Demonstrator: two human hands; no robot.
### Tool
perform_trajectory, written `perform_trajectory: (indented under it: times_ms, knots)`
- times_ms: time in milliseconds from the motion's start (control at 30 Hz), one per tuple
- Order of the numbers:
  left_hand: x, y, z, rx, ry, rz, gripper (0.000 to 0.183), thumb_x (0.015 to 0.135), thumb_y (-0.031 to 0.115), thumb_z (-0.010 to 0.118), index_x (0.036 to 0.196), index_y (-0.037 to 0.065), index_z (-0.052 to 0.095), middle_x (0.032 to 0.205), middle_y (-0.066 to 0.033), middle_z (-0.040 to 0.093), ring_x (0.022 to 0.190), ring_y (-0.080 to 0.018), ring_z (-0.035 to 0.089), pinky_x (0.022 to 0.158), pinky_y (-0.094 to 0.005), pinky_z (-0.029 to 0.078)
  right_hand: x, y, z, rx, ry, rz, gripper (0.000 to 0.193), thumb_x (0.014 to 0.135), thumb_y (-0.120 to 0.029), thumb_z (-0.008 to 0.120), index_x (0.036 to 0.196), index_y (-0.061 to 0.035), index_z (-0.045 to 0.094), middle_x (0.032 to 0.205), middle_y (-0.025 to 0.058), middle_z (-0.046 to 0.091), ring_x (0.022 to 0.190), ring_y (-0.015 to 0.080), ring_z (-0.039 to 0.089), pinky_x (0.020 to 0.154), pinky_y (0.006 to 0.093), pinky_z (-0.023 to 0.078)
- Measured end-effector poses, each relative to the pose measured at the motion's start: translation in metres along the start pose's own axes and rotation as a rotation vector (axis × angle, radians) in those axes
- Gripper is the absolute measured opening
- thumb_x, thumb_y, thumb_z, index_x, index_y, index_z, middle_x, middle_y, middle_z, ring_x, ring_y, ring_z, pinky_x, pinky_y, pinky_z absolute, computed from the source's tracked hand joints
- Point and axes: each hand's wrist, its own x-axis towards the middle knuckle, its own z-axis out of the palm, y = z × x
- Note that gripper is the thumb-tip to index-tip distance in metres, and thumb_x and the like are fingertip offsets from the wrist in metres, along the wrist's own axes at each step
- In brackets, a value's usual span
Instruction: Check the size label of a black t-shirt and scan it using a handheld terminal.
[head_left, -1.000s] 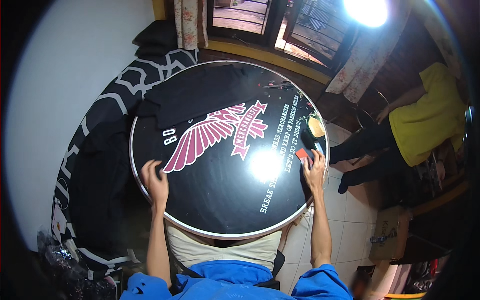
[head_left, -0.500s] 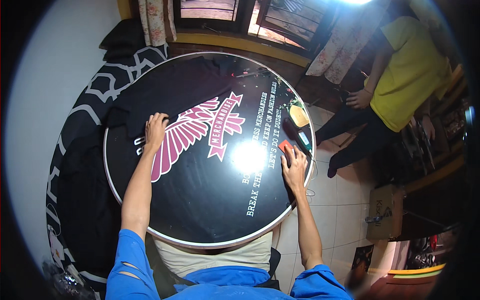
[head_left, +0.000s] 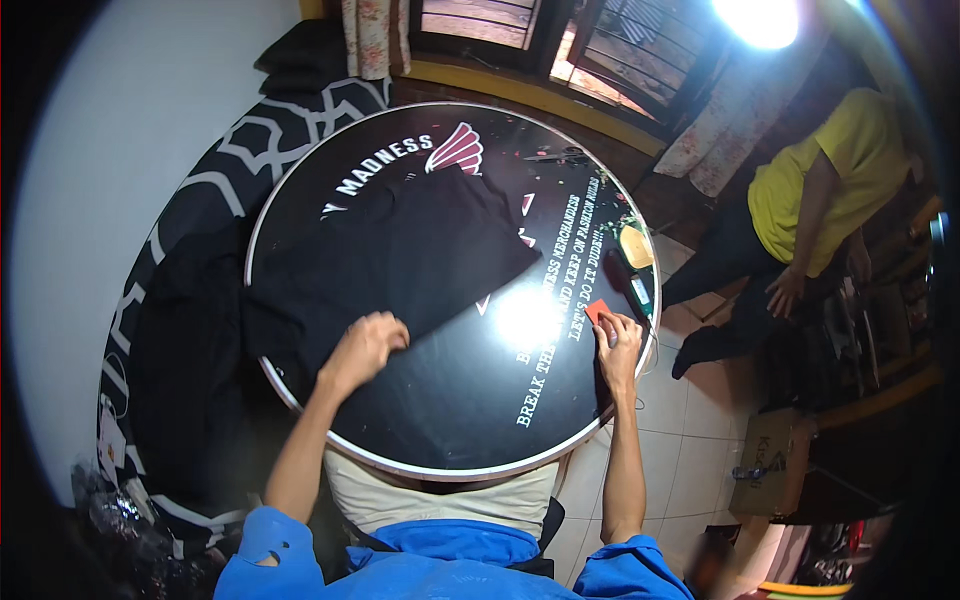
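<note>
A black cloth (head_left: 420, 255), seemingly a garment, lies spread over the left and middle of the round black table (head_left: 470, 425). At its near edge my left hand (head_left: 366, 352) is closed with curled fingers, gripping the fabric. My right hand (head_left: 621, 348) is over the table's right side, its fingers pinching a small flat orange-red piece (head_left: 597, 311). Just beyond that hand rests a dark handheld device (head_left: 629, 285) with a pale label and a cord. A yellow shallow piece (head_left: 636, 246), perhaps a dish or sponge, sits behind the device.
Scissors-like metal tools (head_left: 562, 157) and small scraps lie at the table's far edge. A person in a yellow shirt (head_left: 815, 190) stands to the right. A cardboard box (head_left: 768, 465) is on the tiled floor. More dark fabric (head_left: 190, 370) covers the patterned seat at left.
My left hand has drawn the black cloth toward me and rightward, uncovering the table's far-left lettering. My right hand now lifts the orange-red piece slightly. The other person has shifted and lowered an arm.
</note>
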Motion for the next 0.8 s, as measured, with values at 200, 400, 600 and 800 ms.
perform_trajectory:
  times_ms: [200,400,600,800]
  knots:
    - [-0.135,0.100,0.018,-0.244,-0.892,-0.215,0.019,0.098,0.025,0.084,0.112,0.014,0.089,0.107,-0.0089,0.087,0.103,-0.0257,0.082,0.098,-0.0395,0.061,-0.020,-0.004,-0.020,0.021,-0.058,-0.066,0.031,0.097,-0.011,0.086,0.128,-0.0070,0.082,0.132,0.0176,0.074,0.126,0.0379,0.064,0.111,0.0482,0.053]
    - [-0.165,0.107,0.009,-0.586,-0.534,-0.381,0.023,0.109,0.024,0.077,0.112,0.003,0.086,0.097,-0.0114,0.085,0.088,-0.0179,0.082,0.078,-0.0340,0.063,-0.008,-0.023,-0.020,-0.001,-0.057,-0.124,0.027,0.098,-0.008,0.084,0.125,-0.0042,0.081,0.133,0.0187,0.074,0.126,0.0396,0.064,0.112,0.0485,0.052]
    - [-0.143,0.072,-0.004,-0.014,0.247,-0.443,0.027,0.107,0.024,0.078,0.131,0.012,0.079,0.141,-0.0113,0.071,0.133,-0.0315,0.064,0.110,-0.0445,0.052,0.028,-0.117,-0.007,-0.001,0.057,-0.227,0.025,0.106,-0.009,0.075,0.130,-0.0049,0.077,0.136,0.0195,0.072,0.131,0.0410,0.062,0.112,0.0508,0.054]
    - [-0.133,0.058,0.065,0.349,0.091,-0.231,0.059,0.110,0.058,0.062,0.162,0.030,0.066,0.185,-0.0121,0.034,0.172,-0.0521,0.018,0.137,-0.0757,0.008,0.063,-0.200,0.056,0.328,-0.171,-0.505,0.029,0.096,-0.001,0.080,0.123,-0.0100,0.082,0.132,0.0138,0.076,0.128,0.0378,0.064,0.114,0.0485,0.050]
